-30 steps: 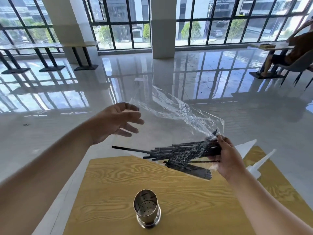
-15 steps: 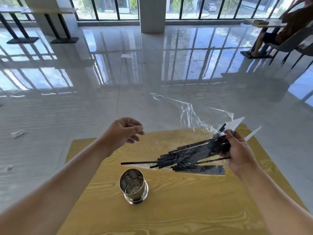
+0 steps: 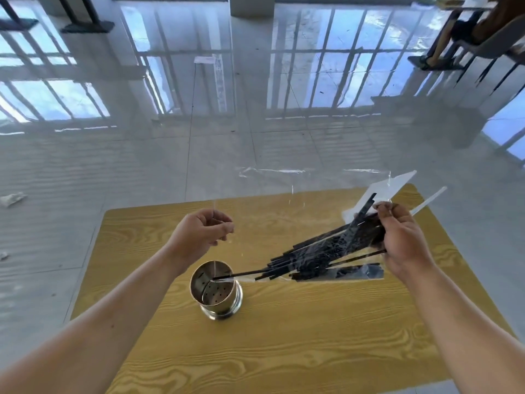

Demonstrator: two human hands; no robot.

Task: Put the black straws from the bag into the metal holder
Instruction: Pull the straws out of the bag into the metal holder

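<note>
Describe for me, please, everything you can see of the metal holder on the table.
The metal holder is a shiny, steel-looking cylinder with an open top, small perforations in its inner wall and a wider round foot. It stands upright, left of centre on the yellow wood-grain table. It looks nearly empty: one black straw pokes its tip over the rim on the side toward the right hand, the rest of it reaching back to the bundle. Neither hand touches it.

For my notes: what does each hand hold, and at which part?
Right hand grips the bag around the straws' upper end. Left hand pinches its open edge.
</note>
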